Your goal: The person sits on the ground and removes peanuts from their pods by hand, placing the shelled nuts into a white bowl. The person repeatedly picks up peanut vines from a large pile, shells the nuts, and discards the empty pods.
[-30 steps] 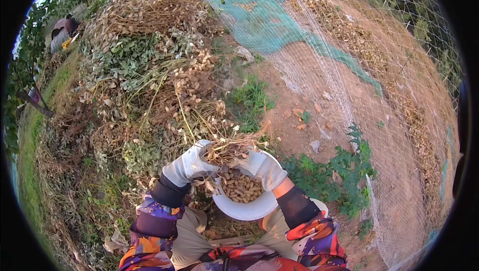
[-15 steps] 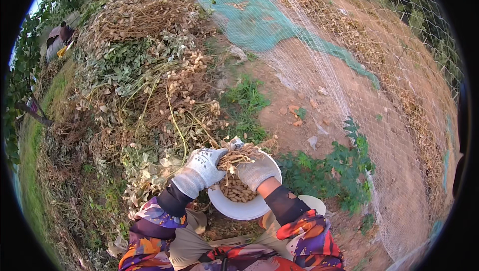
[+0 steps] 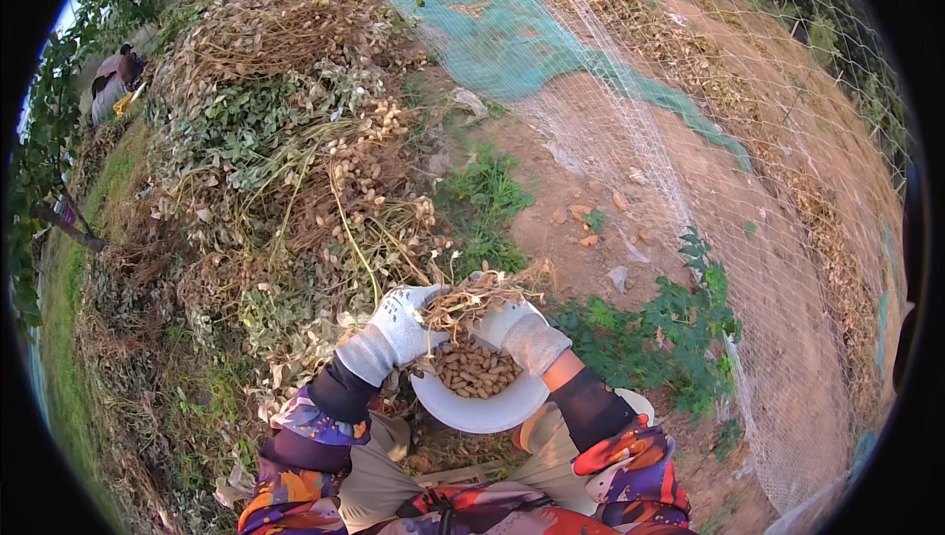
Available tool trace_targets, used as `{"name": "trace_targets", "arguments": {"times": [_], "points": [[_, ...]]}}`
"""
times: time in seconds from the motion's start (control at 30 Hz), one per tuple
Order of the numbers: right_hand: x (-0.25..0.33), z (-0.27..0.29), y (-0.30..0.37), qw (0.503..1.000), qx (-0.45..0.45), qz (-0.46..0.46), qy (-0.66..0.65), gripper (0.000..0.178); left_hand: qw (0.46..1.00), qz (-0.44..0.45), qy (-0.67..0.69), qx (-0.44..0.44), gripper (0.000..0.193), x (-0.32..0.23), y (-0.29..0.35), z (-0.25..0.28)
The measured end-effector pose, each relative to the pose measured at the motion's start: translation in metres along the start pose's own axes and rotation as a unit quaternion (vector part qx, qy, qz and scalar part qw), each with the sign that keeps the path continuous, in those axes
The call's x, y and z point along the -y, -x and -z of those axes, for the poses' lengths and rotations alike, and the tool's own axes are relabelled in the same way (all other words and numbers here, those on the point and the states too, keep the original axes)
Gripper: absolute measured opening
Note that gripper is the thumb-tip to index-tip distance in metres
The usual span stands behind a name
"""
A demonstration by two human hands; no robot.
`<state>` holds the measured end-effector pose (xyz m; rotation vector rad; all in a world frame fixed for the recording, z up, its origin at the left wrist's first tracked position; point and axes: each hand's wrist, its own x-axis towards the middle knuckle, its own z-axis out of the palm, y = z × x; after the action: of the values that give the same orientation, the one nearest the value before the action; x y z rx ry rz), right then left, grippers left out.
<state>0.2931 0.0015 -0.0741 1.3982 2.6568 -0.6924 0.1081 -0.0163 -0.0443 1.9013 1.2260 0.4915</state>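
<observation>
Between my gloved hands, over a white basin (image 3: 479,417), is a bunch of dry peanut plants (image 3: 479,299) with tangled roots. My left hand (image 3: 404,323) is closed round the left side of the bunch, its stems pointing up toward the pile. At the right side of the same roots is my right hand (image 3: 522,331), its fingers bent in and partly hidden behind the bunch. Loose peanuts (image 3: 474,370) lie in the basin below, between my knees.
A tall heap of pulled peanut plants (image 3: 266,141) rises ahead and to the left. White netting (image 3: 650,131) and a green net (image 3: 512,38) stretch along the right. Leafy weeds (image 3: 660,333) grow beside the basin. A person (image 3: 116,82) bends far left.
My right hand has moved a little right and turned, showing more of the peanuts in the basin. The root bunch has spread out and risen slightly. My left hand has barely moved.
</observation>
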Motion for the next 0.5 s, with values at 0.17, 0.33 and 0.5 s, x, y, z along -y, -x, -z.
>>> {"name": "trace_targets", "arguments": {"times": [0.17, 0.33, 0.5], "points": [[-0.01, 0.002, 0.008, 0.82, 0.026, -0.034, -0.571, 0.054, 0.951, 0.03, 0.308, -0.016, 0.048, -0.006, 0.008, 0.017], [0.001, 0.013, 0.021, 0.734, 0.039, 0.001, -0.678, 0.042, 0.96, -0.023, 0.274, 0.045, 0.049, 0.014, 0.009, 0.025], [0.021, 0.044, 0.032, 0.777, 0.043, 0.017, -0.627, 0.042, 0.972, -0.12, 0.2, 0.03, 0.043, 0.056, 0.015, 0.028]]}}
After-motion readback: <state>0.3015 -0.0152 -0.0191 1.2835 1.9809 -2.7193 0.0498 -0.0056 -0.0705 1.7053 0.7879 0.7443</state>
